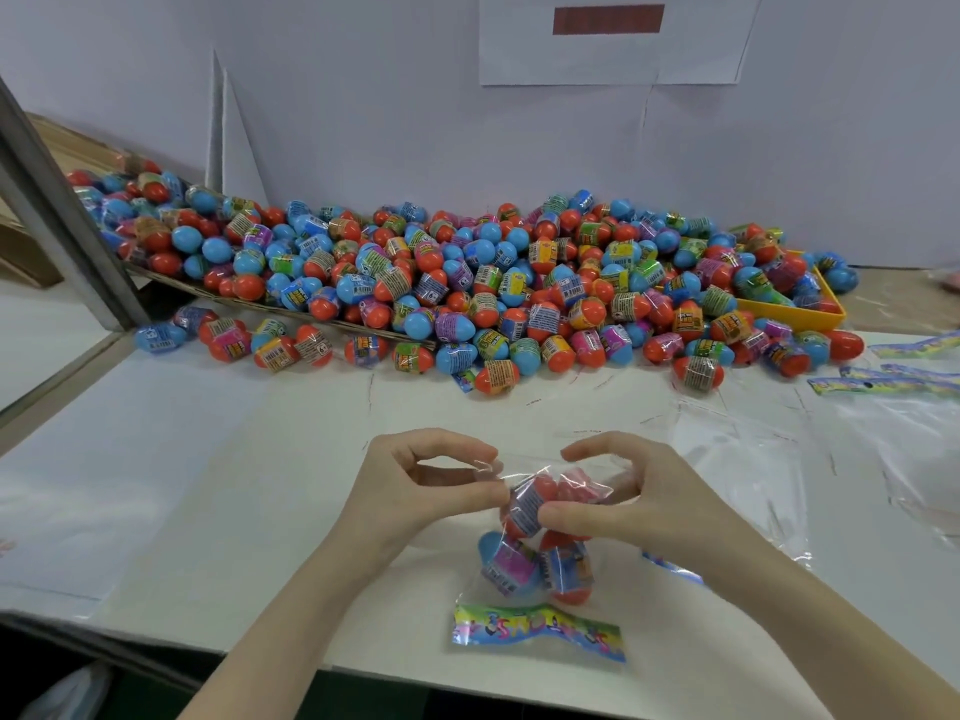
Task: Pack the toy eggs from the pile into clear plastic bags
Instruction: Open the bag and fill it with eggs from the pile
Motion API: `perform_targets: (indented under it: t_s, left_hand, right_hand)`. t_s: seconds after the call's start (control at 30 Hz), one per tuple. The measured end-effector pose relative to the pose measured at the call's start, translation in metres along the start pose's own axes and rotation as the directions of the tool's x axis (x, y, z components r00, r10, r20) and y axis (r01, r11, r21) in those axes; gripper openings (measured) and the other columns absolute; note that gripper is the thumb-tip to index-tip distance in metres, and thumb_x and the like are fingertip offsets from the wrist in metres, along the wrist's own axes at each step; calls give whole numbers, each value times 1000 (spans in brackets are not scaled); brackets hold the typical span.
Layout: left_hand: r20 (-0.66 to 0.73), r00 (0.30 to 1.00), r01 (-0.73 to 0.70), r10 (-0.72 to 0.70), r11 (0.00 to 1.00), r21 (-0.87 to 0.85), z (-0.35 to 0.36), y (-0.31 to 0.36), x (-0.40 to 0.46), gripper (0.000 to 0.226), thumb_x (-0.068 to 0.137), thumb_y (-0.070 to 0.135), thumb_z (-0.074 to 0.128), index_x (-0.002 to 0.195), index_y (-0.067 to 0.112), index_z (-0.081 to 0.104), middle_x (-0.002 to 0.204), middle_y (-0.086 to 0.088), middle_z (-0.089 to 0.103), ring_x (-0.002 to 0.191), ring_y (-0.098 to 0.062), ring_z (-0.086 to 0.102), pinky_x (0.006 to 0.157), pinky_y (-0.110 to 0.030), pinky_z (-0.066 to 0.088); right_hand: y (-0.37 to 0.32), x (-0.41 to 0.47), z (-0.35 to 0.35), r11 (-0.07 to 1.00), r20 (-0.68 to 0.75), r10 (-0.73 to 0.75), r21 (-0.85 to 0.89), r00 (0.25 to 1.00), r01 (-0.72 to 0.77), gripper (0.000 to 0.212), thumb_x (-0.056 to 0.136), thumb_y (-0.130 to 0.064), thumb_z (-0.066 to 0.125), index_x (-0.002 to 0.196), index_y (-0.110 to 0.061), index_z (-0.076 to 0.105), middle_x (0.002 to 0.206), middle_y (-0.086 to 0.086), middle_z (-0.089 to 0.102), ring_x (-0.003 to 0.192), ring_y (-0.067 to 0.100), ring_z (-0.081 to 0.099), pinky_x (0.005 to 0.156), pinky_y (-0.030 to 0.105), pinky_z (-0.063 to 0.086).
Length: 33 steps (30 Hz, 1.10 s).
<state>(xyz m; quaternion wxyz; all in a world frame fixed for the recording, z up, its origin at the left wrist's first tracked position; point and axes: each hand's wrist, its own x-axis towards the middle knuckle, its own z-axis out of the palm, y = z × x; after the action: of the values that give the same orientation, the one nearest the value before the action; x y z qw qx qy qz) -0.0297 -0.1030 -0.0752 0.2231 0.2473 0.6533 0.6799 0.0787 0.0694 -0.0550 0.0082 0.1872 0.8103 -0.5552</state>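
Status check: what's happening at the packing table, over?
Both hands, left and right, pinch the bag. Eggs inside. Pile behind; nothing blocking.

the eggs (467,283) in the pile are half blue, half orange-red, with many-coloured printed bands. the bag (540,558) is clear, with a rainbow cartoon strip (537,630). the tray (800,309) is yellow, the table (234,459) white.

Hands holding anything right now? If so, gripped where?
Yes. Left hand and right hand both pinch the clear plastic bag at its open far end; toy eggs are inside.
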Motion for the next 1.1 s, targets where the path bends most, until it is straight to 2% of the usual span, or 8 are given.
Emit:
perform_targets:
  t_s: [0.2,0.3,0.4,0.53,0.7,0.87,0.97,1.1]
  left_hand:
    - [11,987,158,-160,985,72,4,1,-4,64,50,37,89,105,31,56,95,4,71,80,-13,71,63,-21,55]
    - [117,957,239,-264,952,189,13,2,-3,55,50,45,86,98,30,65,84,6,73,73,-4,69,58,-13,50]
    - [245,936,218,-253,962,162,12,2,-1,37,54,39,75,87,21,75,83,-2,75,80,-13,71,64,-19,54]
    - [325,911,218,-253,966,140,3,1,1,40,57,31,74,93,14,74,89,-5,74,84,-18,71,69,-24,56]
    - [378,897,214,-228,974,80,-2,0,0,14,73,20,73,85,27,77,85,-1,75,80,-14,71,67,-21,55]
    - [444,871,253,-210,967,-38,-4,1,0,41,60,49,80,92,24,76,92,-1,74,85,-14,70,67,-21,55]
    - [420,882,256,-214,966,-45,-4,0,0,18,76,28,66,91,25,76,87,2,74,79,-9,70,63,-17,54]
    - [365,908,235,-205,971,-40,-4,0,-3,24,73,21,57,89,21,76,85,-1,74,75,-10,70,61,-17,54]
  right_hand:
    - [3,1,3,994,-58,-59,87,997,64,69,25,-51,77,90,-30,64,76,1,72,72,12,69,69,30,58]
    - [6,1,6,990,-91,-98,95,991,107,70,24,-50,79,90,-31,67,85,0,71,74,15,69,70,31,58]
    - [8,2,-1,990,24,-74,119,997,70,71,34,-40,82,102,-25,65,80,-2,73,66,8,68,58,17,53]
    - [9,0,-8,957,218,-92,289,972,25,32,70,-4,75,100,-12,67,49,-7,62,32,-2,42,34,8,32]
    - [13,2,-11,952,232,-73,306,970,-1,6,70,-14,73,73,-18,75,37,-11,43,34,3,21,34,12,22]
    - [15,3,-11,922,192,-70,387,979,-10,13,63,-17,66,70,-13,76,40,-7,24,34,5,20,36,12,22]
    - [16,3,-10,915,162,-75,404,984,3,14,60,-18,68,70,-12,76,40,-5,26,36,7,21,38,14,21]
    - [13,-1,-11,910,143,-77,415,987,11,17,60,-18,74,75,-11,76,43,-3,46,35,7,23,36,14,22]
